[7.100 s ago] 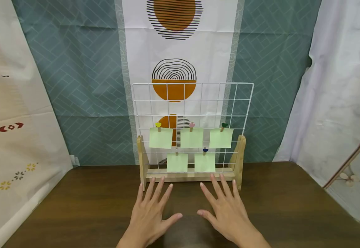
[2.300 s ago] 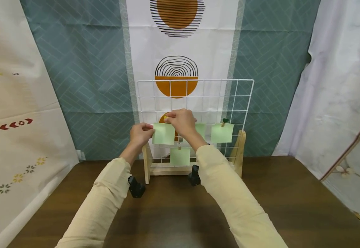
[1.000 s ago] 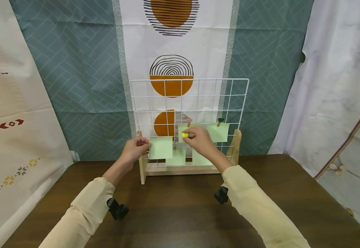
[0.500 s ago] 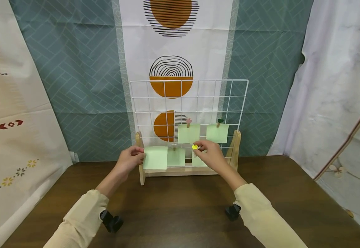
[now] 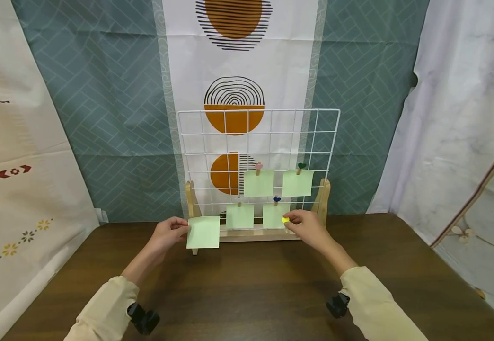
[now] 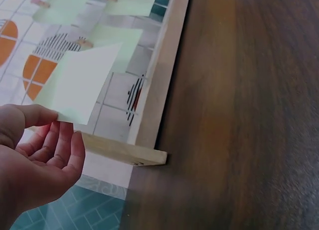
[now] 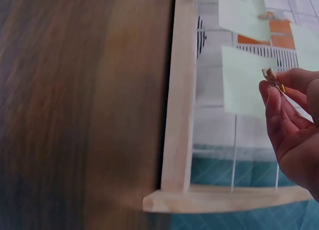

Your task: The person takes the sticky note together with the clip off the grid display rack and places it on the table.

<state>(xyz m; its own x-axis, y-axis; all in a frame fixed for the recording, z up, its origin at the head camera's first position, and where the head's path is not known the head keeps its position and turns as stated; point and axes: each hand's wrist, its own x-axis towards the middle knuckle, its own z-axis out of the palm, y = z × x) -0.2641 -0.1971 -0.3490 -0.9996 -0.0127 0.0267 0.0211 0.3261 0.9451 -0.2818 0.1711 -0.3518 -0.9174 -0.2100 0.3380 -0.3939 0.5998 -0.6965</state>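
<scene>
My left hand [image 5: 168, 235] pinches the left edge of a pale green sticky note [image 5: 203, 232], which hangs in front of the stand's left foot. In the left wrist view the thumb and fingertips hold one corner of that note [image 6: 84, 83]. Between thumb and fingers, my right hand [image 5: 311, 228] pinches a small wooden clothespin [image 7: 271, 77] with a yellow heart [image 5: 286, 219]. It is in front of the lower right note [image 5: 275, 216]. Behind both hands stands a white wire grid [image 5: 259, 133] on a wooden base [image 5: 255, 235].
Still clipped to the grid are an upper middle note [image 5: 259, 183] with a pink heart clip [image 5: 258, 167], an upper right note [image 5: 297, 183] with a green one [image 5: 301, 166], and a lower left note [image 5: 239, 217]. Underneath is a dark wooden table [image 5: 238, 293].
The yellow heart clothespin and the upper left note have come off the grid. Both hands have drawn down and apart, the left carrying the note, the right the clothespin.
</scene>
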